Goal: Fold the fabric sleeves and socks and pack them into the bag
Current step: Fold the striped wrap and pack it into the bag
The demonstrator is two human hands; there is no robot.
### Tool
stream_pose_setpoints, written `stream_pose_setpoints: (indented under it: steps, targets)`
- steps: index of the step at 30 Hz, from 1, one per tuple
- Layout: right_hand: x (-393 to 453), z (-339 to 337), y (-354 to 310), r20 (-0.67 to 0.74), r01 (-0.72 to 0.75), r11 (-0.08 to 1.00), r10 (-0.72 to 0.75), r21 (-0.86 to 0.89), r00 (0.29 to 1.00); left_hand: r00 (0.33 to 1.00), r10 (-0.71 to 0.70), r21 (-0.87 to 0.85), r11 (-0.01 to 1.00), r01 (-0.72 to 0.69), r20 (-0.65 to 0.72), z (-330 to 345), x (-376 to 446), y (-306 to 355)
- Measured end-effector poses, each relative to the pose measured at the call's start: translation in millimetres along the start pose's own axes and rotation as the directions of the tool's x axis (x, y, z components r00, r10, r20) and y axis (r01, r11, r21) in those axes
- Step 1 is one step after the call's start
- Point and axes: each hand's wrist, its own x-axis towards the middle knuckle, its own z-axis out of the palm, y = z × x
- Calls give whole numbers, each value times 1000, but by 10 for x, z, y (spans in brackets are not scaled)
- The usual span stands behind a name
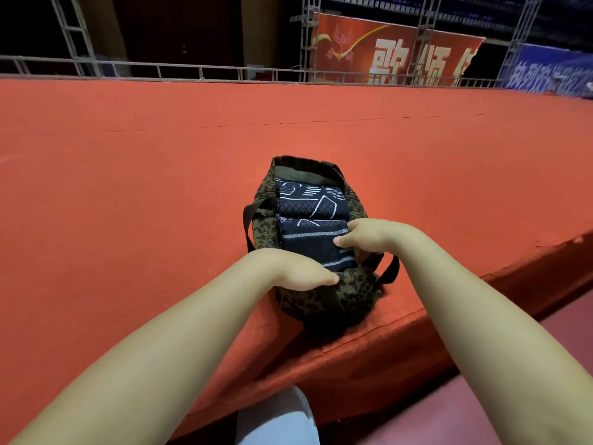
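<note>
A leopard-print bag (324, 300) with dark straps lies open on the red surface, near its front edge. Two folded dark navy fabric pieces with white patterns sit inside it: one at the far end (309, 197), one nearer me (313, 240). My left hand (293, 273) grips the bag's near rim on the left, thumb pointing right. My right hand (369, 234) holds the right side of the near folded piece, with the thumb on top and the fingers tucked out of sight behind it. The fingertips of both hands are hidden.
The red carpeted platform (128, 187) spreads wide to the left and behind the bag; its front edge (417, 316) drops off just beside the bag. A metal rail (199, 73) and red and blue banners stand at the far side. White cloth (276, 422) shows at my lap.
</note>
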Motion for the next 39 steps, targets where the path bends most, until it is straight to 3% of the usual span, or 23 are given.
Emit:
stream_pose_setpoints:
  steps: [4, 7, 9, 12, 14, 18, 20, 22, 25, 27, 28, 30, 32, 36, 39]
  targets:
    - [40, 10, 47, 27, 7, 1000, -7, 2, 1000, 972, 64, -131, 987, -96, -228, 3, -72, -33]
    - [71, 2, 69, -11, 17, 999, -17, 33, 1000, 913, 141, -30, 986, -165, -384, 97, -94, -42]
    - [86, 7, 76, -14, 28, 999, -28, 43, 1000, 919, 196, 54, 981, -189, -344, 119, -106, -39]
    - [80, 9, 55, -10, 46, 999, -46, 13, 999, 977, 157, 83, 986, -146, -147, -8, -113, -23]
    - [54, -13, 36, -15, 63, 998, -63, -31, 998, 986, 144, 114, 984, -134, -86, -94, -97, -11]
    - [-84, -82, 117, 17, 118, 991, -117, -71, 993, 965, 190, -3, 981, -194, -178, -85, -66, -30]
    - [-192, -96, 212, 40, 149, 988, -148, -29, 988, 938, 191, -147, 959, -241, -291, -18, -79, -54]
    - [-288, -76, 311, 69, 180, 982, -184, 66, 980, 908, 175, -170, 952, -255, -381, 62, -88, -61]
    - [-407, -14, 365, 76, 261, 961, -268, 90, 960, 811, 211, -88, 948, -306, -546, 78, -76, -30]
    - [-424, 38, 376, 107, 272, 957, -282, 96, 953, 684, 308, 74, 934, -349, -661, -24, 9, -46]
    - [-408, 58, 389, 126, 256, 962, -266, 95, 956, 665, 357, 166, 928, -334, -656, -87, 85, -75]
    - [-366, 116, 401, 155, 246, 966, -255, 76, 955, 764, 372, 265, 926, -268, -527, -156, 228, -164]
    - [-351, 150, 391, 172, 307, 951, -306, 21, 936, 845, 360, 251, 927, -277, -395, -154, 327, -241]
    - [-321, 124, 487, 194, 290, 951, -306, 108, 932, 884, 379, 227, 919, -324, -273, -117, 347, -276]
    - [-300, 64, 480, 213, 303, 952, -307, 50, 928, 885, 406, 247, 904, -350, -230, -88, 311, -291]
